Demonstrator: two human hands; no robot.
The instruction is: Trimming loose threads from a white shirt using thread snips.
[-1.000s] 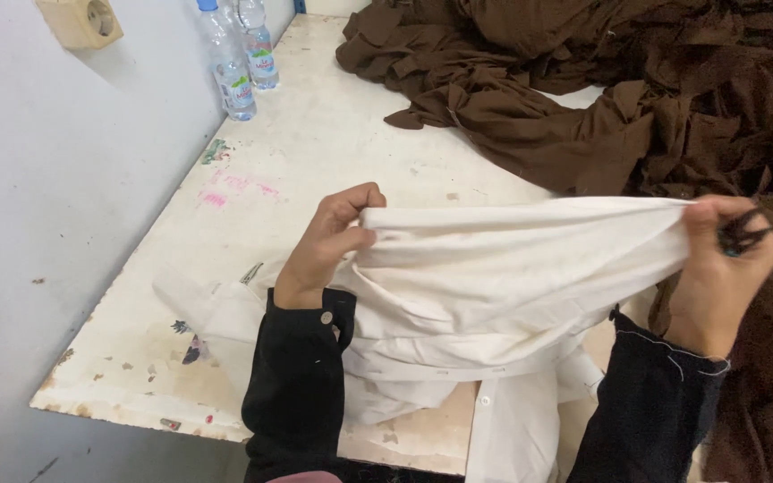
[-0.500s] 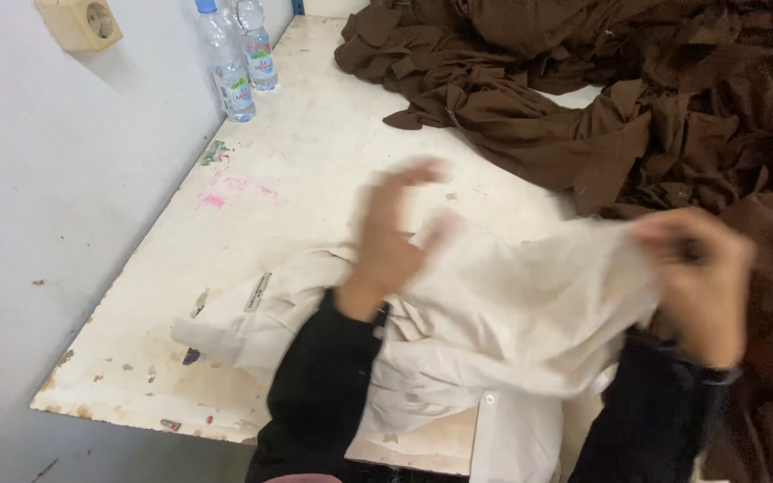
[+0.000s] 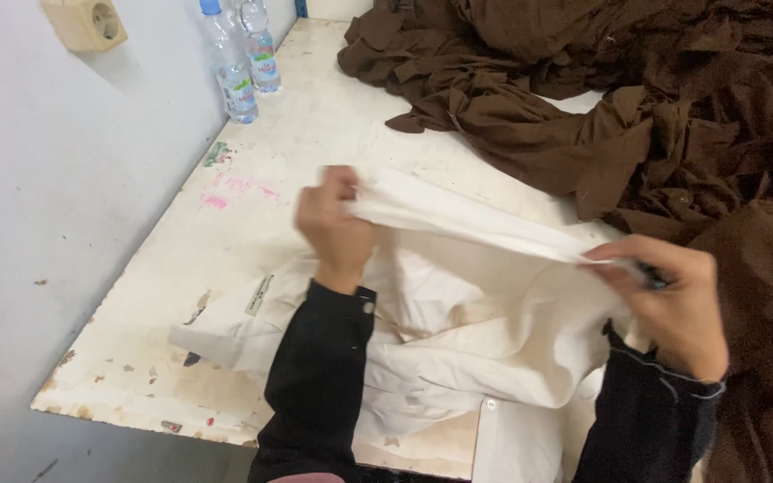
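Two hands grip one cream garment: its stretched edge runs from the left hand toward four o'clock, to the right hand.

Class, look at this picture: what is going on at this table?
A person in dark sleeves holds a cream-white cloth garment over a worn white table. The left hand and the right hand each grip one end of a stretched edge of it, raised above the rest. A heap of brown fabric lies to the right, and two clear plastic bottles stand by the wall.
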